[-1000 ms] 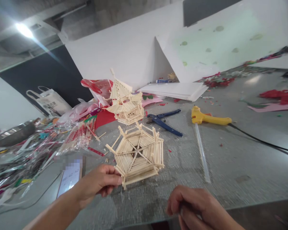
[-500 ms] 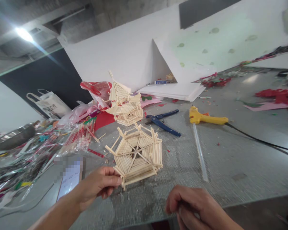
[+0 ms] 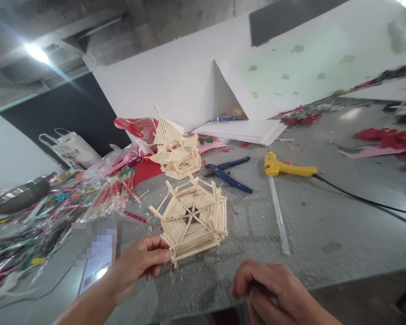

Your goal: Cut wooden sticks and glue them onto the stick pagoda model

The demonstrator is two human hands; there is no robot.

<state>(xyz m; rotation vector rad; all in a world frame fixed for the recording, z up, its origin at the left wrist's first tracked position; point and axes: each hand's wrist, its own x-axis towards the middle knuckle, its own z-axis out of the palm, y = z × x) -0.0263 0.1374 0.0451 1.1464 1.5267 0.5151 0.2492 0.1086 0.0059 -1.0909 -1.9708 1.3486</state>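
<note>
A many-sided wooden stick frame (image 3: pixel 192 216) with spokes meeting at its centre and short posts at its corners lies on the table. My left hand (image 3: pixel 152 257) pinches its near left corner between thumb and fingers. At the table's front edge my right hand (image 3: pixel 269 289) rests with the fingers curled, apart from the frame; its palm side is hidden, so I cannot make out whether anything is in it. Behind the frame stands a small pagoda of wooden sticks (image 3: pixel 177 149) with a pointed roof.
Blue-handled cutters (image 3: pixel 230 176) lie right of the pagoda. A yellow glue gun (image 3: pixel 287 168) with a clear glue stick (image 3: pixel 279 216) and black cord lies further right. Plastic-wrapped sticks (image 3: pixel 113 189), a phone (image 3: pixel 98 262) and a metal bowl (image 3: pixel 23 194) are on the left. White boards (image 3: pixel 243 131) lie behind.
The view has shifted slightly. Both hands and the stick frame keep practically the same places, and the phone's screen looks different.
</note>
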